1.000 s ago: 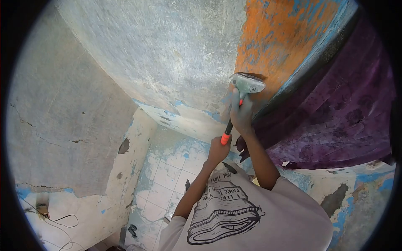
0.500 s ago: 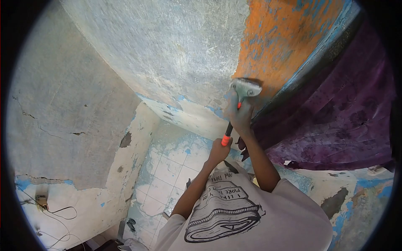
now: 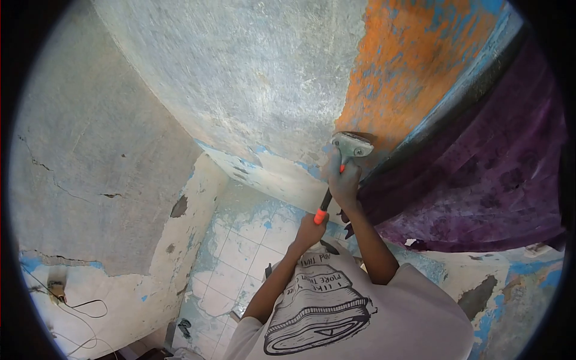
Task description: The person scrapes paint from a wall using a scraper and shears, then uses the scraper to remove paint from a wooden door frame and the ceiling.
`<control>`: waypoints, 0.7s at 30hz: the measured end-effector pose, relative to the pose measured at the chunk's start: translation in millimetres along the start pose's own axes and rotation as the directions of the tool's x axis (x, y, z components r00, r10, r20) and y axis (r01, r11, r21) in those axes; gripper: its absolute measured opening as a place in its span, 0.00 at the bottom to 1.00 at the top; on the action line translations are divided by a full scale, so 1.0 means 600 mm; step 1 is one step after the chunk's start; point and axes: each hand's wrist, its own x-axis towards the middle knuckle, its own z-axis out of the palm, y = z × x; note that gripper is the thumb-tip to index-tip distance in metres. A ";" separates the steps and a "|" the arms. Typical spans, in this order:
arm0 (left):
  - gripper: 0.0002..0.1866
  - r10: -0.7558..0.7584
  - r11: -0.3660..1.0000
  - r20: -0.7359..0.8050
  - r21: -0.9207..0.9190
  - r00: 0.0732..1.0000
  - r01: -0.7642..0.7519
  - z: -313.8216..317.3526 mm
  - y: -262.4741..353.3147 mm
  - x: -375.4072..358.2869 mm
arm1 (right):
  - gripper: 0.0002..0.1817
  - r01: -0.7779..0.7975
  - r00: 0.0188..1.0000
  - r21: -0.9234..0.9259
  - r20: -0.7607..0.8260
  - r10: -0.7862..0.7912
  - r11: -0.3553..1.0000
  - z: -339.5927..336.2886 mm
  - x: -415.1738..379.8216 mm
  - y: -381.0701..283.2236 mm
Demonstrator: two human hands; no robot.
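A wall scraper [image 3: 352,146] with a wide head, a black handle and orange parts is held in both hands. Its blade edge lies against the wall where orange paint [image 3: 390,72] borders bare grey plaster [image 3: 240,66]. My right hand [image 3: 344,180] grips the handle just below the head. Lower down, my left hand [image 3: 311,231] is wrapped around the handle by its orange collar. The handle's lower end is hidden in that hand.
A purple curtain [image 3: 468,186] hangs close to my right arm. Pale floor tiles [image 3: 240,252] with paint flakes lie below. On the left wall, loose cables [image 3: 90,309] hang from an outlet box [image 3: 57,290]. Dark objects [image 3: 184,327] sit on the floor at lower left.
The scraper and both hands have moved down along the wall, toward my body. Both hands keep their grip, and the view has shifted slightly.
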 end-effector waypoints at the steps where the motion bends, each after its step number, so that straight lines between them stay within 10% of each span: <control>1: 0.24 -0.033 0.999 0.051 -0.016 0.998 0.034 -0.003 0.009 -0.003 | 0.20 -0.007 1.000 -0.020 0.020 0.007 1.000 -0.002 0.010 -0.024; 17: 0.24 0.120 0.993 -0.037 0.010 0.992 -0.120 -0.022 0.026 0.017 | 0.27 -0.122 0.991 0.104 -0.032 0.126 0.987 -0.012 0.037 -0.108; 21: 0.18 0.045 0.998 -0.031 0.033 0.998 -0.044 -0.007 -0.059 0.019 | 0.27 -0.187 0.981 -0.025 0.054 0.189 0.982 0.004 -0.035 0.014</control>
